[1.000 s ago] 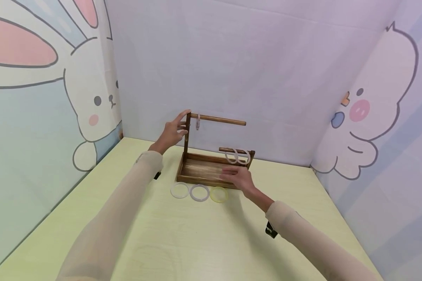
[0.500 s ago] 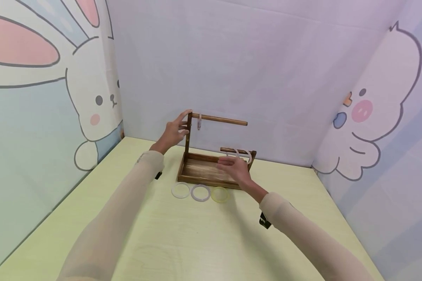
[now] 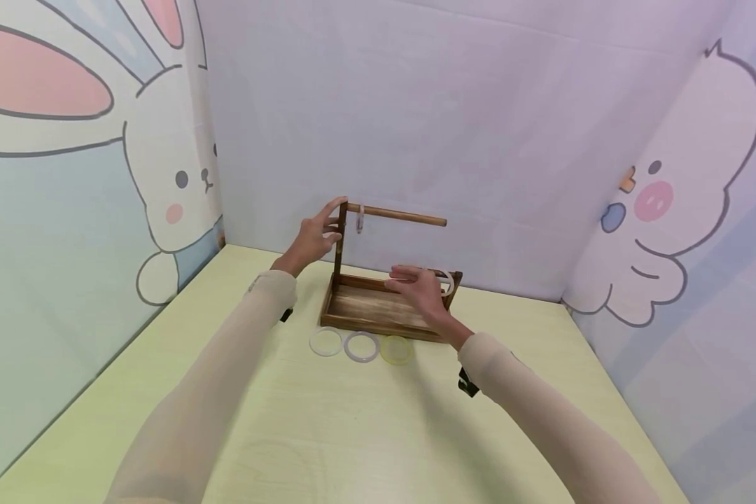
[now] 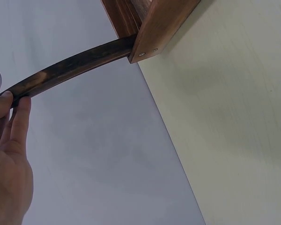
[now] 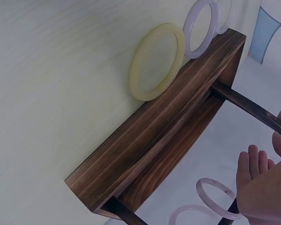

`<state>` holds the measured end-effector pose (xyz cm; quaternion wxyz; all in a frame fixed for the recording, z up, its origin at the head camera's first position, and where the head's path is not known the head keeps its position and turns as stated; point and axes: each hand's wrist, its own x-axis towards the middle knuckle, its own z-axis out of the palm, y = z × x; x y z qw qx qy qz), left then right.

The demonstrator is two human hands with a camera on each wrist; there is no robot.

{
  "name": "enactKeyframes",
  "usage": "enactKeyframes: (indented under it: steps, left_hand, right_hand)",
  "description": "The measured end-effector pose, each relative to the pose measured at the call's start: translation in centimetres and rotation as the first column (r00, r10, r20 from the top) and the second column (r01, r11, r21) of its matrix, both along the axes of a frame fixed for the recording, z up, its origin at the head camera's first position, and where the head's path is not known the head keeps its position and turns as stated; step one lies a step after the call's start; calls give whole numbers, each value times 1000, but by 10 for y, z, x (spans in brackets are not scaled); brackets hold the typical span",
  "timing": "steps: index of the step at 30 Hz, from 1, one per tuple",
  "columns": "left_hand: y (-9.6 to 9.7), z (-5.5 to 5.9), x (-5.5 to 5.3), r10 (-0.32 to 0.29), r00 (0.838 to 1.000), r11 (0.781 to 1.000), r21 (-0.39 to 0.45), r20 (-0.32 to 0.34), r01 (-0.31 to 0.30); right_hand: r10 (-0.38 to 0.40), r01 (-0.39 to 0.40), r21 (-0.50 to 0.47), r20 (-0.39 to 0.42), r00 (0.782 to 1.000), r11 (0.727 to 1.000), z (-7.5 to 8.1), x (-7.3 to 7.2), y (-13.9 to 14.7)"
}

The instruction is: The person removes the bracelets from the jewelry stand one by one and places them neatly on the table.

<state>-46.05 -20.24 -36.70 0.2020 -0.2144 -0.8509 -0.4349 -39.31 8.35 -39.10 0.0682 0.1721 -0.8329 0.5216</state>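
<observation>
My left hand (image 3: pixel 310 241) grips the top of the tall left post (image 4: pixel 70 65) of a dark wooden bangle rack (image 3: pixel 378 327). In the left wrist view, its thumb and fingers pinch that post. My right hand (image 3: pixel 422 290) is at the rack's lower bar, fingers extended leftward, covering most of the bar. Two pale bangles hang there: one bangle (image 5: pixel 200 190) lies right by my right hand, the other bangle (image 5: pixel 173 216) nearer the post. Whether the hand touches them is hidden. A pale bangle (image 3: pixel 360 220) hangs on the upper bar (image 3: pixel 409 215), near the left post.
In front of the rack, a white bangle (image 3: pixel 325 355), a lavender bangle (image 3: pixel 361 360) and a yellow bangle (image 3: pixel 395 362) lie in a row on the pale table (image 3: pixel 353 427). Fabric walls with a cartoon rabbit (image 3: pixel 170 168) and chick (image 3: pixel 680 161) surround the table.
My right hand has moved up and slightly left, from the tray's front to the lower bar, covering one hanging bangle. The left hand stays on the post.
</observation>
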Motion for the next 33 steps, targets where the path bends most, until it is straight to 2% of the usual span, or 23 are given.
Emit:
enactKeyframes:
  steps: [9,13,21,29,33]
  left_hand:
    - [2,0,-1,-20,999,1000,0,-39,20]
    - [1,0,1,-20,999,1000,7,-33,20]
    - [-1,-3,0,-2,999,1000,-5,-34,2]
    - [-1,-4,-2,-18,998,1000,2,-59,18]
    - [0,-4,-2,-13,999,1000,1,-48,13]
  right_hand:
    - [-17,15,-53,-36,999,998,5,-13,-5]
    - [-8,5,-86,-35,999,996,6,-17,-8]
    - [-47,45,-21,-79,996,999,12,-22,-19]
    - [-47,43,-53,-72,996,998,26,-27,-31]
    - [-42,37,-67,-83,996,997,30,-30,-38]
